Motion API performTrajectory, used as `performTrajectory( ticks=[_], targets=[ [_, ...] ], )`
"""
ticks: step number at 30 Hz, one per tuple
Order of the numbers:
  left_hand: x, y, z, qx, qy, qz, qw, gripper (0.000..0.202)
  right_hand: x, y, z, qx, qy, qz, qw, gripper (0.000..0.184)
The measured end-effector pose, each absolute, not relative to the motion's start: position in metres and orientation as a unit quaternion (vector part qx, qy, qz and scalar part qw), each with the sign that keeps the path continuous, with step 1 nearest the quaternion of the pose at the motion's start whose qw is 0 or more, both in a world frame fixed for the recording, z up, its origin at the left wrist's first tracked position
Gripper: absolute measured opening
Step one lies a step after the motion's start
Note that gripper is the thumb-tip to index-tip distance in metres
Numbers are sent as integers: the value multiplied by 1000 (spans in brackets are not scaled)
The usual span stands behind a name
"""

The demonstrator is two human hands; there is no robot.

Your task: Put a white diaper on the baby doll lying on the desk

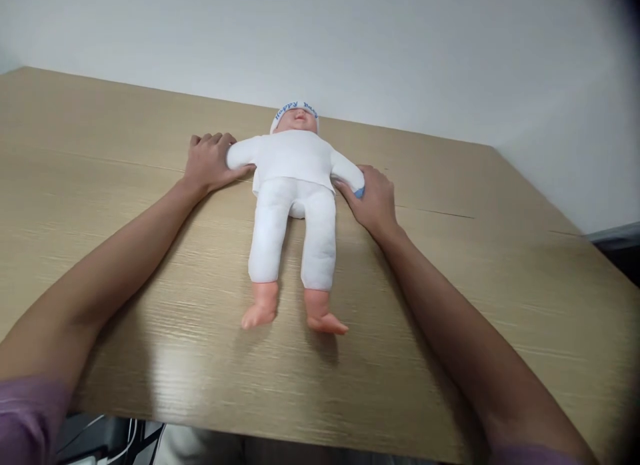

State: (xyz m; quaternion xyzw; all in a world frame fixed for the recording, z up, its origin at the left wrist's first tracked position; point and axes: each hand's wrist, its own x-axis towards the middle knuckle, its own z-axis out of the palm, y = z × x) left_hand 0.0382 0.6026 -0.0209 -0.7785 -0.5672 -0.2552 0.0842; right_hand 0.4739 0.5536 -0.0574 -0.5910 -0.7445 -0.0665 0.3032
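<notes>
Here the doll is seen face-up on the table, its long axis running straight away, head far, feet near. Its arms are spread sideways: one is clasped by the left hand, the other by the right hand, both equally near. No container is seen.

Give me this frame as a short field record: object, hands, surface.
doll: on its back, arms spread, legs toward the camera, white outfit, bare feet
cap: white, blue lettering
left hand: closed over the end of one sleeve
right hand: closed over the end of the other sleeve
table: light wood grain, bears the doll
wall: plain white, behind the table
</notes>
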Motion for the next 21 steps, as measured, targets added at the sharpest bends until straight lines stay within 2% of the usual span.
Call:
performTrajectory(
  ticks=[9, 17, 21],
  targets=[
    [-1, 596, -29, -815, -520, -257, 11, 85, 489, 543, -67, -605, -739, -101, 279, 65],
    [31, 548, -29, -752, -569, -332, 25, 98, 462, 507, -63, -638, -703, -110, 295, 80],
    [73, 479, -8, -720, -546, -428, -2, 73, 425, 438, -44, -634, -697, -83, 325, 78]
  ],
)
